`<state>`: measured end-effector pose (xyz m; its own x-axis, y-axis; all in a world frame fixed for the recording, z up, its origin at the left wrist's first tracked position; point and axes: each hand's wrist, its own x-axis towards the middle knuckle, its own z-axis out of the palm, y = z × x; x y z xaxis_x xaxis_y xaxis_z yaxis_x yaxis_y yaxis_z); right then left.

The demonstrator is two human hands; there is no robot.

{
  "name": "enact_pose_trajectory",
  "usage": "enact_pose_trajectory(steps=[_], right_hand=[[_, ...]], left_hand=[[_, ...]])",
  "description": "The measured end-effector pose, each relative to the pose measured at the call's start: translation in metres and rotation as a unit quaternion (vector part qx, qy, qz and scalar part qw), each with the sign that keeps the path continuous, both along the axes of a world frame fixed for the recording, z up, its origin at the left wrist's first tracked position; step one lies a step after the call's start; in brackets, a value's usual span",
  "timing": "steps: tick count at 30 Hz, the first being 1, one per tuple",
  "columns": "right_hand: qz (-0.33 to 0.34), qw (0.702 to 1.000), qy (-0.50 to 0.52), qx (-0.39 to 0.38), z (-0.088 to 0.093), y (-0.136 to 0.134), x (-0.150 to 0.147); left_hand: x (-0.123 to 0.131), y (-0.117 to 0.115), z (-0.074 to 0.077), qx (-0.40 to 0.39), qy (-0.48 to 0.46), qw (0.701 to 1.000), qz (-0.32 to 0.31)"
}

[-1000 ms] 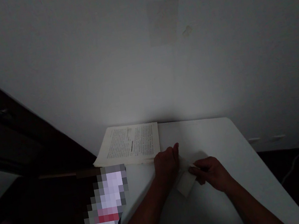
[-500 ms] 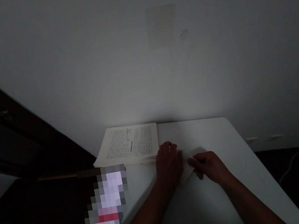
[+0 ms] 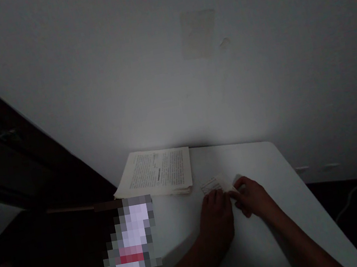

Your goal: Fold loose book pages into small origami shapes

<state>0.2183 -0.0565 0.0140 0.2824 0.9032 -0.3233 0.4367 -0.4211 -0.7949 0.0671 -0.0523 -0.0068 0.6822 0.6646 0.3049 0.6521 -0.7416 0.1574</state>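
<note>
One small printed paper slip point(image 3: 211, 185) lies on the white table point(image 3: 244, 155) under two hands, right of and a little nearer than the stack of printed pages point(image 3: 159, 168), apart from it. The left hand point(image 3: 216, 218) is palm down, its fingers partly extended and lightly bent over the slip's near edge — most likely to keep the paper flat and steady; whether its thumb grips anything cannot be told. The right hand point(image 3: 249, 197) is closed to a pinch, thumb against forefinger on the slip's right end, which seems to give control of that edge while the other hand bears down.

There is one stack, its sheets too many and too dim to count, set at the table's far left against the wall point(image 3: 122, 88), probably to leave the middle free for handwork. One lit smartphone point(image 3: 131, 236), blurred over, rests screen up at the left edge — perhaps there to be glanced at, or for its light in this dim room. Two marks show on the wall: one rectangular patch point(image 3: 199, 34) and one smaller smudge point(image 3: 225, 43) to its right.
</note>
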Motion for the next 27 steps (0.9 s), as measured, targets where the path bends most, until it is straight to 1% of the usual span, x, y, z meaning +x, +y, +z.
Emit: enact_pose_trajectory(steps=[2, 4, 6, 8, 11, 13, 15, 17, 21, 24, 27], right_hand=[[0.031, 0.998, -0.063, 0.005, 0.004, 0.0, 0.004], [0.062, 0.983, -0.168, 0.049, 0.008, -0.002, 0.009], [0.098, 0.952, -0.263, 0.12, 0.01, -0.006, 0.012], [0.152, 0.916, -0.317, 0.195, 0.009, -0.011, 0.014], [0.228, 0.858, -0.361, 0.287, 0.006, -0.019, 0.014], [0.256, 0.836, -0.373, 0.311, 0.004, -0.024, 0.011], [0.272, 0.831, -0.373, 0.31, 0.003, -0.028, 0.007], [0.271, 0.835, -0.372, 0.3, 0.003, -0.032, 0.001], [0.264, 0.843, -0.375, 0.282, 0.0, -0.038, -0.008], [0.262, 0.835, -0.39, 0.288, -0.007, -0.042, -0.006], [0.243, 0.827, -0.42, 0.286, -0.013, -0.044, 0.003]], left_hand=[[-0.001, -0.001, -0.005, 0.006, 0.003, 1.0, -0.003], [-0.003, 0.0, -0.008, 0.008, 0.003, 1.0, -0.01], [-0.005, 0.004, -0.008, 0.002, -0.001, 1.0, -0.026], [-0.01, 0.01, -0.006, -0.009, -0.011, 0.999, -0.049], [-0.016, 0.022, 0.001, -0.022, -0.027, 0.996, -0.081], [-0.018, 0.028, 0.005, -0.013, -0.033, 0.996, -0.078], [-0.017, 0.03, 0.009, -0.003, -0.033, 0.998, -0.055], [-0.015, 0.028, 0.01, -0.002, -0.029, 0.999, -0.045], [-0.012, 0.014, 0.008, -0.022, -0.033, 0.997, -0.073], [-0.013, 0.006, 0.007, -0.031, -0.036, 0.995, -0.083], [-0.016, 0.003, 0.007, -0.016, -0.023, 0.995, -0.096]])
